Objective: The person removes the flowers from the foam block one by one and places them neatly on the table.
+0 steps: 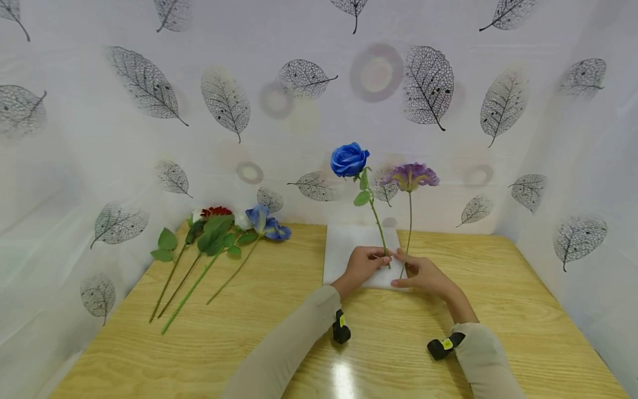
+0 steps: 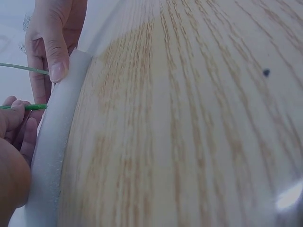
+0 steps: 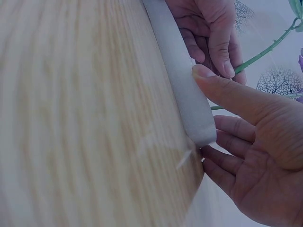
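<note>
My left hand [image 1: 366,265] pinches the lower green stem of a blue rose [image 1: 350,159], which leans upright over a white foam board [image 1: 344,249]. The lower tip of the stem is close to the board; contact is unclear. A purple flower [image 1: 411,176] stands upright on a thin stem at the board's right part, its foot partly hidden by my right hand [image 1: 423,274]. In the right wrist view, the right thumb [image 3: 206,73] touches the foam's front edge. The other fingers extend beside the board's right end, around the purple flower's stem without visibly gripping it.
Several loose flowers lie at the table's left: a red flower [image 1: 216,211], a blue iris-like flower [image 1: 269,223], white blooms and green leaves, stems pointing toward the front. A leaf-printed white curtain [image 1: 309,127] hangs behind the wooden table [image 1: 239,343].
</note>
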{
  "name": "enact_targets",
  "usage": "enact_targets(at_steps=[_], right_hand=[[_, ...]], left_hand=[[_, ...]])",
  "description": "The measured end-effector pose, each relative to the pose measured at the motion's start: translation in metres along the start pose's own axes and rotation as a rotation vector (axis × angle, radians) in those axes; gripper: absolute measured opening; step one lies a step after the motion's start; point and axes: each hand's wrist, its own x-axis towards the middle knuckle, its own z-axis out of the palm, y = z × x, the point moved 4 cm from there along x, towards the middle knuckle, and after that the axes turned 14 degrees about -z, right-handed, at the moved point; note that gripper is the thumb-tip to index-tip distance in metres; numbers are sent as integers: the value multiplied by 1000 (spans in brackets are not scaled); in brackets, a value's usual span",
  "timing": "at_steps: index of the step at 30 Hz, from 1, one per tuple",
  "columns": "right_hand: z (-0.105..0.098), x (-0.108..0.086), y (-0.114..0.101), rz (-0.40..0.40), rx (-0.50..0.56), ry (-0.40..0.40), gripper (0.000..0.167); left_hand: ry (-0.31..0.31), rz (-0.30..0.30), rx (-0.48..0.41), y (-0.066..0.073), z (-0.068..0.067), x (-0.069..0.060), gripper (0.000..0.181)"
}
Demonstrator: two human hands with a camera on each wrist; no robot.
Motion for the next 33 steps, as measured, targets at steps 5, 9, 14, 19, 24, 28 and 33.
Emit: enact_targets(at_steps=[5, 9, 14, 19, 24, 28, 33], right_hand=[[0, 0, 0, 4, 9, -3, 79], [0, 0, 2, -1, 21, -7, 80], [0, 1, 3, 11, 37, -13, 84], [2, 1, 4, 27, 32, -9, 86], [2, 2, 2, 14, 31, -16, 84], [1, 2, -1, 15, 42, -12, 82], [-1, 1, -5, 18, 53, -9, 83]], left_hand=[[-4, -9, -16, -1, 0, 1, 16], [-11, -11, -30, 0, -1, 1, 16], [-21, -8, -54, 1, -1, 0, 17], [-23, 7, -77, -1, -3, 1, 17], [5, 7, -60, -2, -8, 2, 16], [51, 23, -15, -2, -15, 1, 15], [67, 77, 47, 2, -27, 0, 15]])
